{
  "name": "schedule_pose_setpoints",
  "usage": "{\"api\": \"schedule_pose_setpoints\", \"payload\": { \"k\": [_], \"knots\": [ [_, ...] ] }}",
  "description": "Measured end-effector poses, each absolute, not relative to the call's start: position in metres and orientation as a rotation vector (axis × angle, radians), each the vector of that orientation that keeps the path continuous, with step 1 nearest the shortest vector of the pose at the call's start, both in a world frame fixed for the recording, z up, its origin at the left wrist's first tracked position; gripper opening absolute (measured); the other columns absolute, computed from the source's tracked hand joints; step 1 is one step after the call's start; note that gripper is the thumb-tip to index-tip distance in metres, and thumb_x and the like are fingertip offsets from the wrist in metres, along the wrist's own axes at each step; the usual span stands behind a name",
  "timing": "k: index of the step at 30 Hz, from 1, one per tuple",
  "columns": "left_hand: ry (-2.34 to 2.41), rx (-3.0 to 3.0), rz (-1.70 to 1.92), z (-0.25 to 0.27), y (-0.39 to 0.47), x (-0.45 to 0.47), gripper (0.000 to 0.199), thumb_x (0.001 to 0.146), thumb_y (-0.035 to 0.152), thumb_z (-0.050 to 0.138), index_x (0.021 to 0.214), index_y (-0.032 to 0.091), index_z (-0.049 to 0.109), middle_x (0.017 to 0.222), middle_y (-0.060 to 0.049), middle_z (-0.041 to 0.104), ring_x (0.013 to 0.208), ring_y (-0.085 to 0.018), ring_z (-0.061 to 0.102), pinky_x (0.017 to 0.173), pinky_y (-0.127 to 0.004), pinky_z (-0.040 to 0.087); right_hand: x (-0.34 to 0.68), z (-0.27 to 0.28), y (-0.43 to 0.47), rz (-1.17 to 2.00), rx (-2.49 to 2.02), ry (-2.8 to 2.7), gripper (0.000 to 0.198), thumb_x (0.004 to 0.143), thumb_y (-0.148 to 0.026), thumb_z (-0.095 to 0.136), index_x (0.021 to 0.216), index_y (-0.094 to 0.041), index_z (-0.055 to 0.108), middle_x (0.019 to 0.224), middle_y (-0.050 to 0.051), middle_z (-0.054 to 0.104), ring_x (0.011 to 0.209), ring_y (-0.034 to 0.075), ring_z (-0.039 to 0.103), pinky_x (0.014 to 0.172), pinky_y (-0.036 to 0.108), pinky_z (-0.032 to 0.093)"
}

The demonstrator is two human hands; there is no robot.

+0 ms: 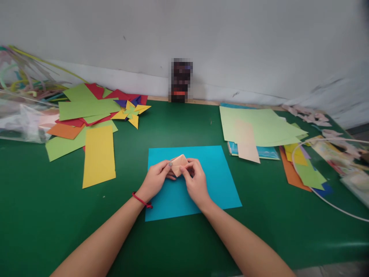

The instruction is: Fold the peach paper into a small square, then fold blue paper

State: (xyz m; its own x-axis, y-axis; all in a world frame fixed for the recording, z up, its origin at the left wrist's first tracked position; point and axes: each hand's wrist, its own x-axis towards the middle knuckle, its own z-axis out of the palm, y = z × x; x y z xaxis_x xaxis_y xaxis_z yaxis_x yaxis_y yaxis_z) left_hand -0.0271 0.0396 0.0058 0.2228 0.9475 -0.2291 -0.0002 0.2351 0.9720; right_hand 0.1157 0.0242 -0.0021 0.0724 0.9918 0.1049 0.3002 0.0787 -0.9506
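Both hands are in close over the middle of the bench [57,225], and it's the folded peach paper [179,162] getting all the attention, held above the blue sheet [217,186]. This looks like a folding step, the small piece being shaped or creased between the two sets of fingers. The left hand [156,177], a red cord [141,200] at its wrist, has the piece by its left side: thumb on the near face, other fingers tucked behind, with no visible gap in that grip. Over on the other side, the right hand [196,181] has thumb and forefinger brought together at the lower right edge, pinching the paper by what appears to be a flap. So the piece sits right between the fingertips, touched from both sides, one corner pointing up and another pointing down between the thumbs. How many layers sit under those fingers, I can't tell. In my judgement, the next move calls for a steady left hold and light, exact pressure from the right thumb along the fold; pull too hard and the crease could skew. Away to the left, well apart from the hands, lies a yellow sheet [99,157].
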Motion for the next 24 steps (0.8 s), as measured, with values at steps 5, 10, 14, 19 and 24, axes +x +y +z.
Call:
{"api": "schedule_pose_setpoints", "payload": {
  "k": [5, 10, 14, 19, 24],
  "knots": [
    [1.125, 1.09, 0.881, 0.006, 0.038, -0.026, 0.027, 0.081, 0.041, 0.048, 0.081, 0.016, 0.058, 0.077, -0.003, 0.064, 0.068, -0.016, 0.065, 0.068, -0.03, 0.055, 0.117, -0.001, 0.025, 0.927, -1.375, -1.37, 0.011, 0.081, -0.027, 0.051, 0.073, -0.019, 0.051, 0.099, 0.005, 0.047, 0.088, 0.016, 0.052, 0.07, 0.029, 0.046],
    [1.121, 1.064, 0.892, 0.007, 0.038, -0.026, 0.028, 0.081, 0.041, 0.049, 0.082, 0.014, 0.057, 0.081, -0.005, 0.065, 0.065, -0.016, 0.065, 0.065, -0.031, 0.056, 0.117, 0.002, 0.025, 0.925, -1.359, -1.362, 0.012, 0.08, -0.028, 0.053, 0.072, -0.019, 0.054, 0.1, 0.006, 0.047, 0.087, 0.017, 0.053, 0.069, 0.029, 0.047],
    [1.134, 1.118, 0.939, 0.009, 0.036, -0.027, 0.028, 0.081, 0.041, 0.048, 0.083, 0.015, 0.058, 0.082, -0.005, 0.066, 0.068, -0.018, 0.065, 0.065, -0.031, 0.055, 0.116, 0.008, 0.024, 0.96, -1.299, -1.311, 0.012, 0.08, -0.03, 0.054, 0.088, -0.022, 0.056, 0.11, 0.007, 0.048, 0.091, 0.018, 0.054, 0.073, 0.031, 0.048],
    [1.166, 1.067, 1.038, 0.011, 0.034, -0.026, 0.029, 0.082, 0.042, 0.046, 0.086, 0.016, 0.058, 0.079, -0.004, 0.067, 0.07, -0.02, 0.065, 0.065, -0.032, 0.055, 0.12, 0.011, 0.027, 1.081, -1.237, -1.197, 0.032, 0.081, -0.034, 0.052, 0.11, -0.024, 0.043, 0.09, 0.004, 0.057, 0.067, 0.013, 0.057, 0.063, 0.028, 0.049],
    [1.15, 0.994, 1.012, 0.011, 0.035, -0.026, 0.031, 0.081, 0.042, 0.047, 0.09, 0.014, 0.058, 0.076, -0.004, 0.067, 0.069, -0.02, 0.065, 0.062, -0.032, 0.055, 0.126, 0.005, 0.034, 1.291, -1.229, -1.268, 0.021, 0.08, -0.041, 0.051, 0.075, -0.02, 0.05, 0.062, -0.002, 0.055, 0.052, 0.012, 0.053, 0.053, 0.026, 0.045]
  ]
}}
